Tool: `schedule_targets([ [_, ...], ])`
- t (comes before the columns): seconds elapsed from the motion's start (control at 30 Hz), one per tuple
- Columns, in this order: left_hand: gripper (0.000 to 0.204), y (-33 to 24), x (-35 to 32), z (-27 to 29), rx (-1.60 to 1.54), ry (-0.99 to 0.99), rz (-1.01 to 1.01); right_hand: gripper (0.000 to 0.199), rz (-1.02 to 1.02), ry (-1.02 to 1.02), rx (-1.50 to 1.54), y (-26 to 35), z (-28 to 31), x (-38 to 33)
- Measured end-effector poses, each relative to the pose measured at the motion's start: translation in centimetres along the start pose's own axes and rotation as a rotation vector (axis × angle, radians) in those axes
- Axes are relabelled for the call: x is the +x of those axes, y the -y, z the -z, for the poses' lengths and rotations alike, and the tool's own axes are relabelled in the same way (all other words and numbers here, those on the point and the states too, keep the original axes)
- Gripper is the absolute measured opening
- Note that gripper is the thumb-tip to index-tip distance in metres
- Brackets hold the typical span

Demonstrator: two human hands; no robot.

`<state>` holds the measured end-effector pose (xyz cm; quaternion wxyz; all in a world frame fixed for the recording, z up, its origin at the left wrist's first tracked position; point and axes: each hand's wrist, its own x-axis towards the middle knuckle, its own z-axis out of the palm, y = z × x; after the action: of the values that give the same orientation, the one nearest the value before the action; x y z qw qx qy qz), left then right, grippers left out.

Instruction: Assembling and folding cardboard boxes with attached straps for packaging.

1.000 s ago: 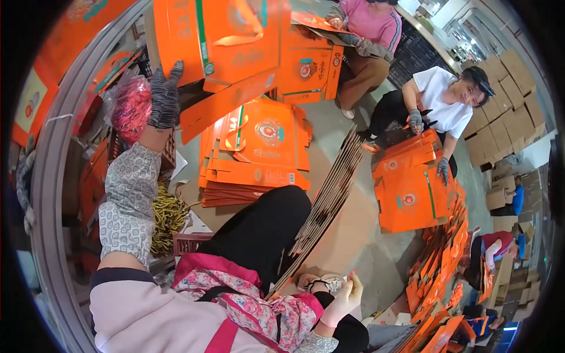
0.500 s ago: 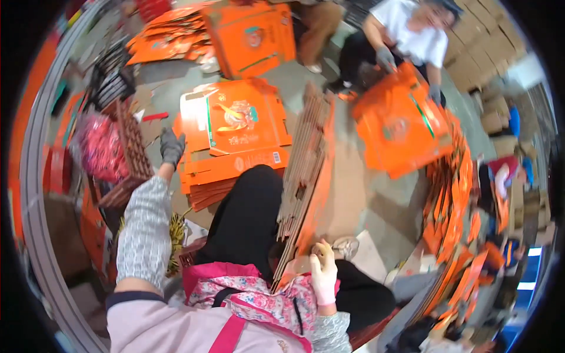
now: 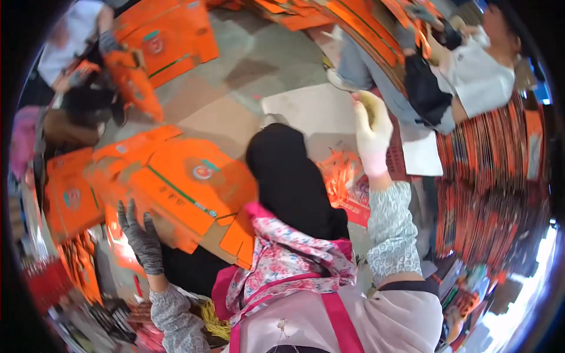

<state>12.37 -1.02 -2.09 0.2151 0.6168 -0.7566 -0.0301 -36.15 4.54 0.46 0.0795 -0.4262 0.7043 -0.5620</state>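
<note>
My left hand (image 3: 141,238), in a dark grey glove, is at the lower left with its fingers spread and nothing in it. It is beside a printed orange cardboard box blank (image 3: 182,176) with a green stripe, which lies before me and against my lap. Whether the fingertips touch the cardboard is unclear. My right hand (image 3: 376,132), in a whitish glove, is raised at the right. Its fingers curl over toward the thumb in a pinch, and anything between the tips is too small to make out. Below it lie crumpled orange plastic strips (image 3: 339,176).
A co-worker (image 3: 479,73) in a white top sits at the right, handling orange sheets. Another person (image 3: 76,50) at the upper left holds an orange blank (image 3: 130,82). Tall stacks of folded cardboard (image 3: 488,147) stand at the right. Yellow cord (image 3: 215,320) lies beside my left forearm.
The view has swung to the right. My left hand has left the red basket's side and is now near the orange blank. My right hand has moved from my lap outward and up.
</note>
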Motion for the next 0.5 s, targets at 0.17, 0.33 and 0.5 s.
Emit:
schedule_targets([
  [0.17, 0.045, -4.1, 0.2, -4.6, 0.009, 0.153, -0.109, 0.021, -0.404, 0.098, -0.245, -22.8, 6.4, -4.4],
  [0.33, 0.041, -5.0, -1.4, -6.1, 0.050, 0.318, -0.015, 0.030, -0.692, 0.407, -0.499, -35.4, 4.9, -14.8],
  [0.5, 0.044, -4.6, -2.5, -5.3, 0.081, 0.345, 0.014, 0.033, -0.678, 0.457, -0.653, -36.5, -2.2, -17.9],
])
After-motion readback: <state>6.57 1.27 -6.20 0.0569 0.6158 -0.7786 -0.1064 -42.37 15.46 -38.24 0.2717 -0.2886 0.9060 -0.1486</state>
